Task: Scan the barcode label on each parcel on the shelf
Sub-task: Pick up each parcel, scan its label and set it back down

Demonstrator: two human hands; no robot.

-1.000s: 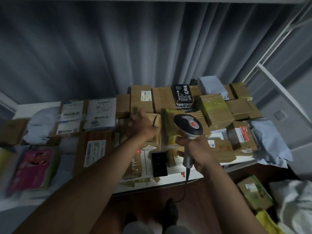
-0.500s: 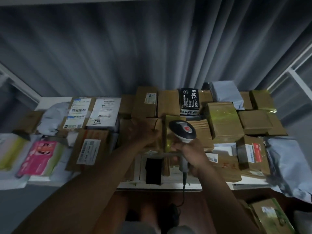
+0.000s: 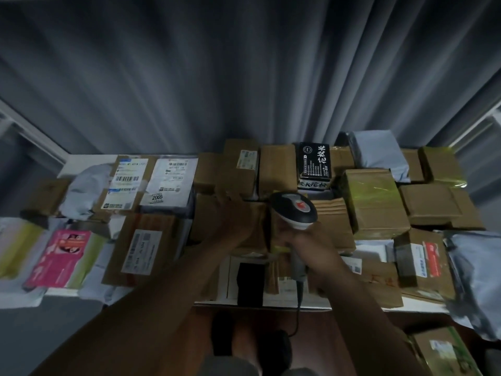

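My right hand [image 3: 306,240] grips the grey handheld scanner with the red button [image 3: 294,210]; my left hand [image 3: 235,221] rests on a plain brown cardboard parcel [image 3: 252,226] mid-shelf, grip blurred, cannot tell. I judge most labels left to scan. Parcels crowd the white shelf [image 3: 271,302] before grey curtains [image 3: 244,71].

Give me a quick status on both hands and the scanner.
Right hand grips barcode scanner. Left hand on brown cardboard parcel; grip blurred. Scanner head hangs over shelf parcels, nothing blocking.
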